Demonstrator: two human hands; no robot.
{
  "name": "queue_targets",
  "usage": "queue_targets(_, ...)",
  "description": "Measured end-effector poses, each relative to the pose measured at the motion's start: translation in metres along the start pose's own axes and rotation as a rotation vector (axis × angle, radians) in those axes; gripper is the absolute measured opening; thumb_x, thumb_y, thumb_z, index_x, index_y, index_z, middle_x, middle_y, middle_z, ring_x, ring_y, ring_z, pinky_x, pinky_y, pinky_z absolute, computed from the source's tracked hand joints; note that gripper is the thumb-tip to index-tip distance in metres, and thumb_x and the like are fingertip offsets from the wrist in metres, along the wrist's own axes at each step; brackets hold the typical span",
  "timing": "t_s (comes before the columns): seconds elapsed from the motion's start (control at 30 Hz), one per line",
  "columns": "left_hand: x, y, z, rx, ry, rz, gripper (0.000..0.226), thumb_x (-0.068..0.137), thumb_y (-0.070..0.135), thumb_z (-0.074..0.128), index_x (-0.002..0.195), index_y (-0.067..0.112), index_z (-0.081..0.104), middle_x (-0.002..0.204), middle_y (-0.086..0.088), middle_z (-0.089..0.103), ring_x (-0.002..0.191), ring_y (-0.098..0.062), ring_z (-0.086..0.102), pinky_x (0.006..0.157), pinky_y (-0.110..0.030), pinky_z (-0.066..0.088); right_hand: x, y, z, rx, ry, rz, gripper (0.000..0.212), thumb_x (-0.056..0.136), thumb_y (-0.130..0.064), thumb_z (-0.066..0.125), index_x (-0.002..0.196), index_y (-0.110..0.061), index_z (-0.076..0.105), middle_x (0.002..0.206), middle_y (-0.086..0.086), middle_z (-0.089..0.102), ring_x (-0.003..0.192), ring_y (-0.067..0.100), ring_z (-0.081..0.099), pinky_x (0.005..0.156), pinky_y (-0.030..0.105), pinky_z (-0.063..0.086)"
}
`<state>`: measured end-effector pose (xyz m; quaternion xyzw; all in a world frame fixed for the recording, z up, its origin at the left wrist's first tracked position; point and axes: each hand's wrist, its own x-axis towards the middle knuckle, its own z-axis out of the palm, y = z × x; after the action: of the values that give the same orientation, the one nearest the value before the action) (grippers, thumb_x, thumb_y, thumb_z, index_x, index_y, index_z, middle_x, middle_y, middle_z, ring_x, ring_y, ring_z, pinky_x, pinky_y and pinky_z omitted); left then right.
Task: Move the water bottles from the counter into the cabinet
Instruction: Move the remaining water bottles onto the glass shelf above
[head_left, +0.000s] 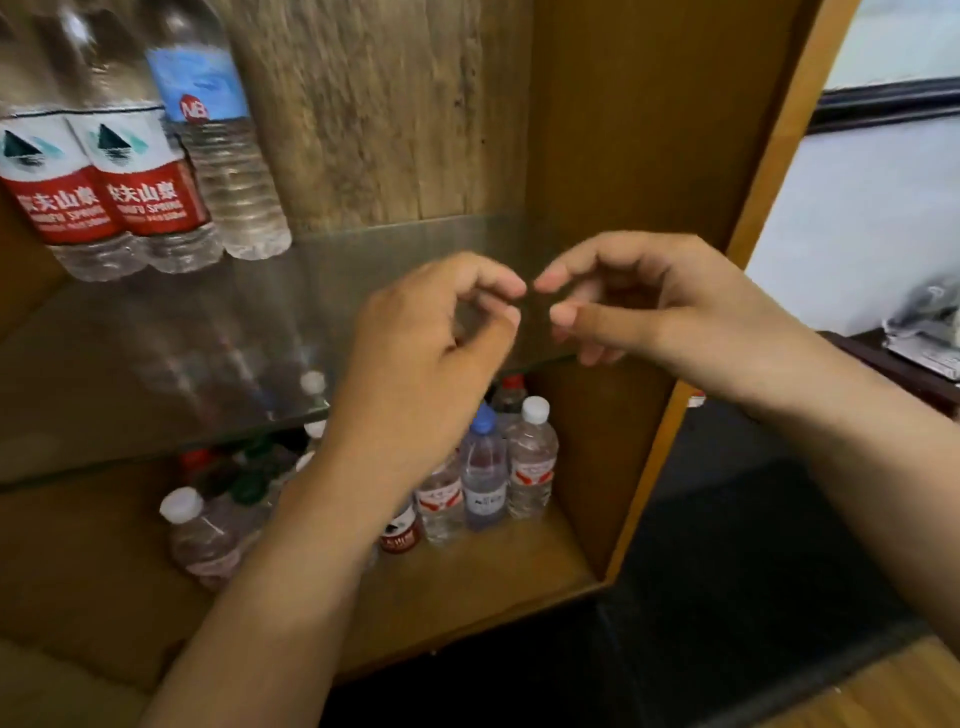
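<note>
Wooden cabinet (613, 130) interior: three water bottles (150, 171) stand at the left of the glass shelf (291, 291) (leaving room rightward), more crowd the lower shelf (467, 577), while left hand (415, 353) and right hand (670, 312) hover empty, each grip loosely curled.

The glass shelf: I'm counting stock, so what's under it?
Under the glass shelf, small bottles with white, blue and red caps stand on the wooden shelf. The left hand covers some.

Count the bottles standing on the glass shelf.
3, grouped at the glass shelf's back left: left red-label bottle, second red-label bottle beside it, blue-label bottle at their right. More may sit beyond the left frame edge.
</note>
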<state>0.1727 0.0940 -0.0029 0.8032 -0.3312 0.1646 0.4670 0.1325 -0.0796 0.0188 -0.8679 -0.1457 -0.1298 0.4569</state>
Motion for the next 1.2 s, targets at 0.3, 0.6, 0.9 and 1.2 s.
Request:
queue_targets(0.3, -0.043, 0.027, 0.143, -0.382, -0.669, -0.201, 0.014, 0.088, 0.025, 0.057, 0.094, 0.035, 0.065, 0.085, 0.011, 0.067, 0.075, -0.001, 0.061, 0.065, -0.017, 0.050, -0.114, 0.141, -0.078, 0.348, 0.074, 0.253, 0.021, 0.075, -0.017, 0.060, 0.095, -0.015, 0.066, 0.069, 0.008, 0.069, 0.057, 0.010, 0.064, 0.057, 0.018, 0.053)
queue_targets(0.6, -0.025, -0.014, 0.305, -0.412, -0.653, -0.595, 0.025, 0.089, 0.020, 0.055, 0.091, 0.043, 0.063, 0.089, 0.014, 0.068, 0.081, 0.001, 0.063, 0.065, -0.010, 0.050, -0.139, 0.320, -0.133, 0.376, 0.220, 0.650, 0.014, 0.087, -0.008, 0.058, 0.096, -0.016, 0.066, 0.070, 0.001, 0.070, 0.060, 0.011, 0.064, 0.059, 0.020, 0.053)
queue_targets(0.9, 0.036, -0.070, 0.428, -0.454, -0.376, -0.970, 0.045, 0.088, 0.012, 0.057, 0.129, 0.023, 0.045, 0.116, 0.007, 0.056, 0.096, -0.004, 0.055, 0.077, -0.026, 0.049, -0.082, 0.443, -0.138, 0.394, 0.245, 0.834, 0.021, 0.086, -0.008, 0.058, 0.104, -0.019, 0.060, 0.087, 0.000, 0.064, 0.076, 0.011, 0.061, 0.067, 0.025, 0.050)
queue_targets(1.2, 0.131, -0.128, 0.494, -0.538, -0.173, -1.146, 0.061, 0.086, 0.007, 0.058, 0.139, 0.025, 0.033, 0.141, -0.001, 0.042, 0.129, -0.024, 0.040, 0.095, -0.041, 0.038, 0.011, 0.510, -0.169, 0.220, 0.380, 0.857, 0.071, 0.077, -0.008, 0.071, 0.137, -0.011, 0.032, 0.135, 0.011, 0.044, 0.121, 0.027, 0.047, 0.099, 0.040, 0.045)
